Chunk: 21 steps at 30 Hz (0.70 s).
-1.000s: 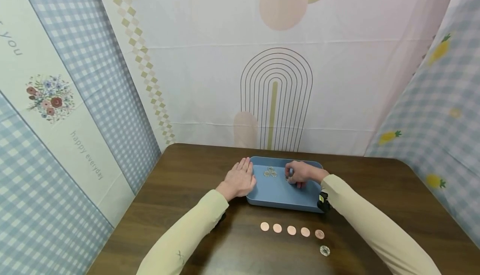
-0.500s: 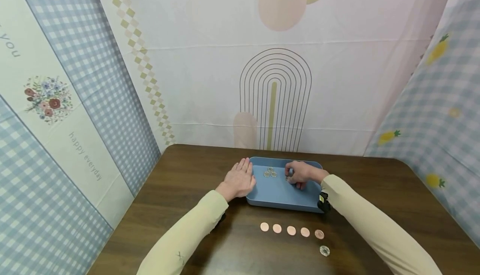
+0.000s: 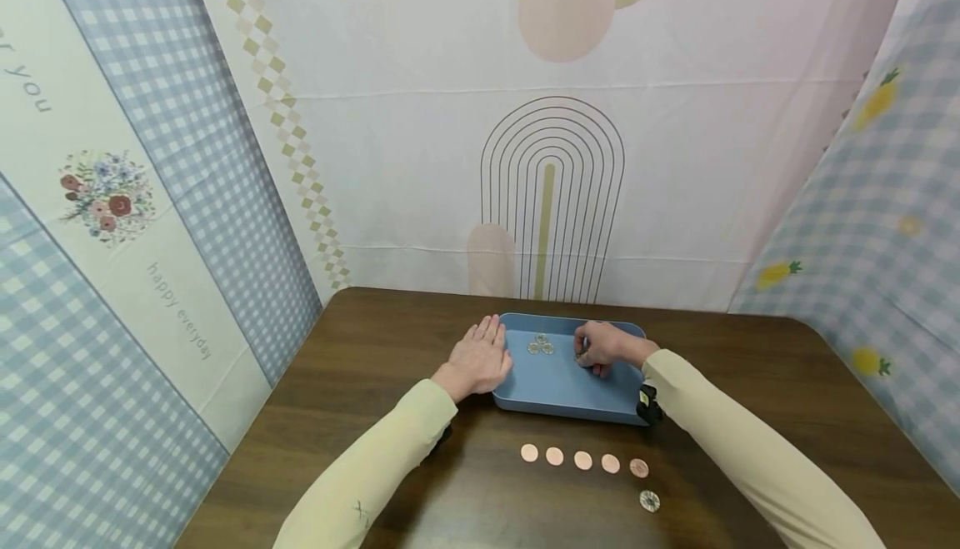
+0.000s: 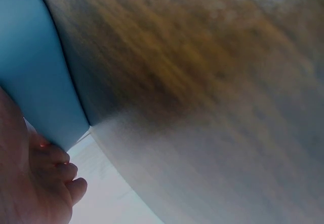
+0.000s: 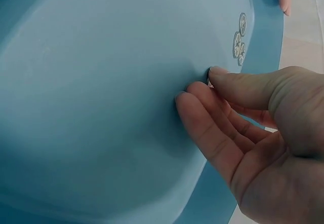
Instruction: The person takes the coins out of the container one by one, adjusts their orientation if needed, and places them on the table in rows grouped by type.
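Note:
A blue tray [image 3: 558,395] sits mid-table. Three silver coins [image 3: 540,344] lie clustered near its far wall, also visible in the right wrist view as silver coins [image 5: 239,39]. My right hand [image 3: 596,346] is inside the tray, with thumb and fingertips [image 5: 218,73] curled together on the floor [image 5: 101,107]. They pinch a silver coin [image 3: 580,356] that is mostly hidden. My left hand [image 3: 480,359] lies flat on the table against the tray's left rim [image 4: 35,82] and holds nothing.
Five copper coins [image 3: 582,460] lie in a row on the brown table [image 3: 360,382] in front of the tray. One silver coin [image 3: 649,500] sits below the row's right end. Patterned cloth walls enclose the table at the back and both sides.
The right hand's fingers have shifted slightly to the right on the tray floor. The left hand and all the coins stay where they were.

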Each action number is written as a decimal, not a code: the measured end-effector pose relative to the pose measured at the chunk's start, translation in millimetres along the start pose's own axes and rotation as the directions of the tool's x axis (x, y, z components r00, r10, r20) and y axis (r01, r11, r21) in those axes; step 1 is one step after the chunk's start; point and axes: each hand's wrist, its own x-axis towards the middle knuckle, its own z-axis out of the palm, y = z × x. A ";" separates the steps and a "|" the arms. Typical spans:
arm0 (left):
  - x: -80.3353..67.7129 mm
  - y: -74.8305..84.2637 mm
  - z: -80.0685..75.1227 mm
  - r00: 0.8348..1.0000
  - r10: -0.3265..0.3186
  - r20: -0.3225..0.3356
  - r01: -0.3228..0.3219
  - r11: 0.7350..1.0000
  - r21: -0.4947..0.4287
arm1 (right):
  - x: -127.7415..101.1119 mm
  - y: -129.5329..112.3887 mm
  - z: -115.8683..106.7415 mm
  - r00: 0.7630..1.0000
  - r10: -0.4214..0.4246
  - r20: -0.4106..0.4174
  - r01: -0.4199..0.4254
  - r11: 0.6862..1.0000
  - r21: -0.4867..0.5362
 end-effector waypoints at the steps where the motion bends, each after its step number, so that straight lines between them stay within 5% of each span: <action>1: -0.9 -0.3 0.2 1.000 0.003 0.000 -0.003 1.000 0.001 | -1.1 -0.6 1.0 1.000 0.000 -0.002 0.000 1.000 0.001; 21: -22.8 -5.9 -0.4 0.999 0.054 0.006 -0.054 0.998 0.010 | -25.5 -24.4 17.8 0.999 0.000 -0.041 0.002 0.999 0.040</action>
